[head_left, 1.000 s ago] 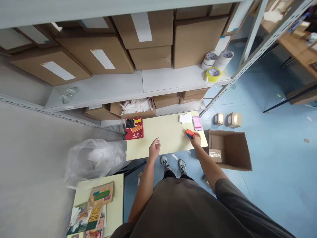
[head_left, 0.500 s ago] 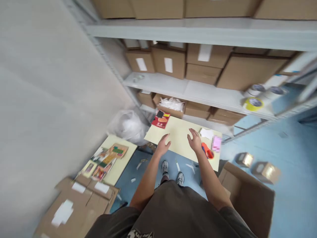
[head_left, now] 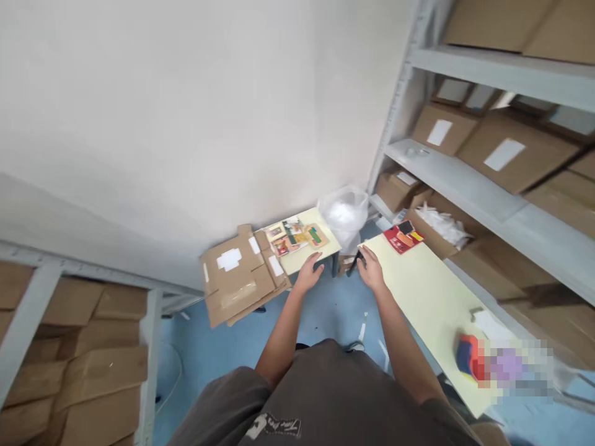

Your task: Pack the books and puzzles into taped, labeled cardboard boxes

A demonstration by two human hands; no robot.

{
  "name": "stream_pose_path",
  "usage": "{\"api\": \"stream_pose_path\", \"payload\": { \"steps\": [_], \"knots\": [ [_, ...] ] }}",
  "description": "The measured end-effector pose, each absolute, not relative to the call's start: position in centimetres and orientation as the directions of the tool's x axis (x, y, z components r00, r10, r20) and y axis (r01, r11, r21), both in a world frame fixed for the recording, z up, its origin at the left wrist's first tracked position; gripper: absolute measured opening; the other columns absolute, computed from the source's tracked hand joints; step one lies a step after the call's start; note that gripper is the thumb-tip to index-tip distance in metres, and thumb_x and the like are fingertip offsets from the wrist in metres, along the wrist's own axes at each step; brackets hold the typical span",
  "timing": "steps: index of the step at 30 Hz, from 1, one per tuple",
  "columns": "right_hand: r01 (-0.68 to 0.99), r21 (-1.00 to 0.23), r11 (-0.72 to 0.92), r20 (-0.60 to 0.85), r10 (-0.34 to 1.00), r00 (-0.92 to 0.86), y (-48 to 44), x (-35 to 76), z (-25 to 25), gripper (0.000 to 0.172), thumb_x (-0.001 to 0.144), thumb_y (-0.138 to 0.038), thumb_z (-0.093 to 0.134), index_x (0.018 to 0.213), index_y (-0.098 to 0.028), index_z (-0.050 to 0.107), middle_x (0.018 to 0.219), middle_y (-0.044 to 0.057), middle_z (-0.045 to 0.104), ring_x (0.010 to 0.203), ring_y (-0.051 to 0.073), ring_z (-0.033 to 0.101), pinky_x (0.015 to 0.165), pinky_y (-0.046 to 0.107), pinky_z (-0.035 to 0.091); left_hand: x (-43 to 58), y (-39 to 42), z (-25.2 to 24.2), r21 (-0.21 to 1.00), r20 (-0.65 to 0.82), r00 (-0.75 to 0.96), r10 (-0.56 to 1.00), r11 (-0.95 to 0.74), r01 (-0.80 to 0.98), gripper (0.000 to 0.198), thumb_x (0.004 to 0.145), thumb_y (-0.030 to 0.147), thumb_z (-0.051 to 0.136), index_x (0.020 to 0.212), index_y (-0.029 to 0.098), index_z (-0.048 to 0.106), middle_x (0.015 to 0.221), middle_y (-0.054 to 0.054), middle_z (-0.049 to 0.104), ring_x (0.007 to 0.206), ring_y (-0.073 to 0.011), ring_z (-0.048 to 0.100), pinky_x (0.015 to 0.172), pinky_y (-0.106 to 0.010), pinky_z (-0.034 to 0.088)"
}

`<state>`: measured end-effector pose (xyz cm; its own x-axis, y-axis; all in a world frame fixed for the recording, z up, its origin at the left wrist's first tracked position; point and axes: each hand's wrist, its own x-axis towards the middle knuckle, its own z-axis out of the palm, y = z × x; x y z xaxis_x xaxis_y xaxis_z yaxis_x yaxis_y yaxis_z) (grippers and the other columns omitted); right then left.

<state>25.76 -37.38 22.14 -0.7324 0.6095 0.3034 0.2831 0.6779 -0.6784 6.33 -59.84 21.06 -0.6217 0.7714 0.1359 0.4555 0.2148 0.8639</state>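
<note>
- Cream surface [head_left: 423,279] beside grey shelving [head_left: 469,186]; red book [head_left: 397,241] at its far end.
- Right hand [head_left: 370,269]: fingers spread, near that red book.
- Left hand [head_left: 309,273]: fingers spread, near illustrated books [head_left: 315,235] on second surface [head_left: 289,265].

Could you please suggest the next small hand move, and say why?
Perhaps reach the left hand forward to the tan book: the hand appears open and empty, and that book lies just beyond it on the small table.

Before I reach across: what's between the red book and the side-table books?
The plastic bag, with the right hand in front, in the head view.
</note>
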Motion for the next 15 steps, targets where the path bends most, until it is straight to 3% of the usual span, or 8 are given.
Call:
{"api": "stream_pose_path", "payload": {
  "steps": [8, 15],
  "knots": [
    [0.125, -0.663, 0.738, 0.217, 0.349, -0.912, -55.9, 6.0, 18.7, 0.057, 0.100, -0.027, 0.055, 0.156, -0.022, 0.062, 0.163, 0.012, 0.056, 0.154, 0.030, 0.048, 0.131, 0.052, 0.039, -6.6, -80.4, 16.7, 0.922, 0.028, -0.830, 0.557, 0.307, 0.237, 0.056, 0.098, 0.038, 0.067, 0.151, 0.020, 0.064, 0.159, -0.016, 0.061, 0.151, -0.0299, 0.053, 0.130, -0.050, 0.036],
    [0.049, -0.639, 0.768, 0.142, 0.181, -0.973, -67.6, -6.3, 15.7, 0.064, 0.094, -0.019, 0.054, 0.157, -0.021, 0.060, 0.168, 0.011, 0.050, 0.162, 0.029, 0.036, 0.134, 0.053, 0.032, -12.3, -94.8, 10.6, 0.934, -0.195, -0.936, 0.292, 0.346, -0.087, 0.062, 0.091, 0.040, 0.072, 0.149, 0.021, 0.063, 0.157, -0.018, 0.061, 0.149, -0.0293, 0.055, 0.127, -0.052, 0.038]
  ]
}}
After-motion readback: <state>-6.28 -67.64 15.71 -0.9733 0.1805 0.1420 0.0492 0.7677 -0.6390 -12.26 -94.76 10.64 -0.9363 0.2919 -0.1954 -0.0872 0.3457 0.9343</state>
